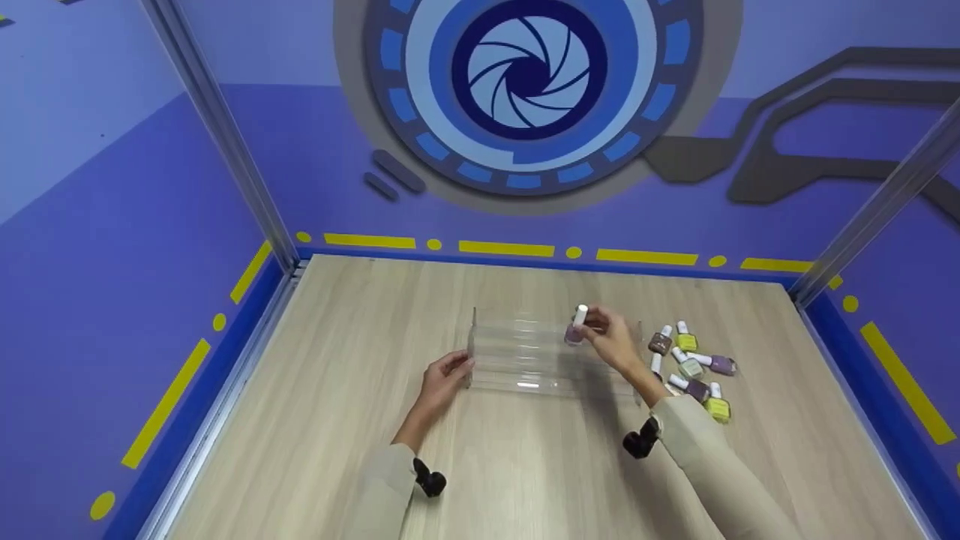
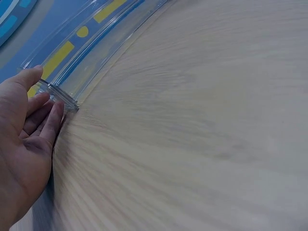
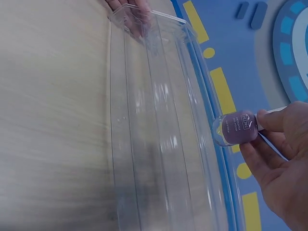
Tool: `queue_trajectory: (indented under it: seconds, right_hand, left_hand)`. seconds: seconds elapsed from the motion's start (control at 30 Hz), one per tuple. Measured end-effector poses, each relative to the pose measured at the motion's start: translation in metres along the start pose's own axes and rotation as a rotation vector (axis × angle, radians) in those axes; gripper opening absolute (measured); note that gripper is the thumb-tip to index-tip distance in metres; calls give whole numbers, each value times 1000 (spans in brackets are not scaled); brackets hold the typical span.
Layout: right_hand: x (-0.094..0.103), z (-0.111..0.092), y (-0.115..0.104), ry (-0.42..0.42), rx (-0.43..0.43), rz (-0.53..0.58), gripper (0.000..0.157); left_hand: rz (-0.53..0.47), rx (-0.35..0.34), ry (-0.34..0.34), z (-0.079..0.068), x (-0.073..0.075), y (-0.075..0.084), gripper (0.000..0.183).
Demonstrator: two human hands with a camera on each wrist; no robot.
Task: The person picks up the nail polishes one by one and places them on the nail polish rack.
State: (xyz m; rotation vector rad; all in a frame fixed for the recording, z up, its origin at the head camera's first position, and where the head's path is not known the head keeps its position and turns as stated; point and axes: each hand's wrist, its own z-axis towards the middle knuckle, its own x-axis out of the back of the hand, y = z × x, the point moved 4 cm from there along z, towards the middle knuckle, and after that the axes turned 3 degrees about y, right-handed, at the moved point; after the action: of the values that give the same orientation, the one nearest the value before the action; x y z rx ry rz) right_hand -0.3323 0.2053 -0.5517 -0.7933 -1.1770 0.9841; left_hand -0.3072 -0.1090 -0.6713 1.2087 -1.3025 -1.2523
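Observation:
A clear plastic stepped display rack (image 1: 517, 360) stands on the wooden table. My left hand (image 1: 444, 379) grips its left end panel, with the thumb (image 2: 31, 74) and fingers on either side of the edge. Above the rack's right part, my right hand (image 1: 611, 341) pinches a mauve nail polish bottle (image 1: 574, 334) by its white cap. In the right wrist view, that bottle (image 3: 236, 128) appears over the rack's back tier, its label facing the camera. From these frames I cannot tell whether its base touches the rack.
Right of the rack lie several nail polish bottles: a brown one (image 1: 661, 342), a yellow one (image 1: 686, 341), a pale green one (image 1: 689, 366), a purple one (image 1: 723, 365), a dark purple one (image 1: 697, 388) and another yellow one (image 1: 718, 409). Blue panels (image 1: 285, 165) border the table.

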Motion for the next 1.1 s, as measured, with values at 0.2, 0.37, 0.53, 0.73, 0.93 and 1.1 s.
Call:
queue_trajectory:
  seconds: [0.2,0.37,0.53,0.73,0.93,1.1]
  right_hand:
    - [-18,2,-7,2,11,8,23]
    - [-31,5,-13,-16,28,29,23]
    - [-42,5,-15,5,53,62,23]
    - [-60,5,-12,14,73,192,23]
    - [-73,9,-18,17,41,192,23]
    - [-81,14,-27,17,34,157,23]
  left_hand:
    - [22,-12,-8,0,-2,6,43]
    - [57,-21,14,0,-3,2,43]
    - [63,-32,5,0,-3,-4,45]
    - [21,-20,11,-5,-1,4,41]
    - [34,-16,-5,-8,-2,15,42]
    - [95,-9,19,-2,-1,3,42]
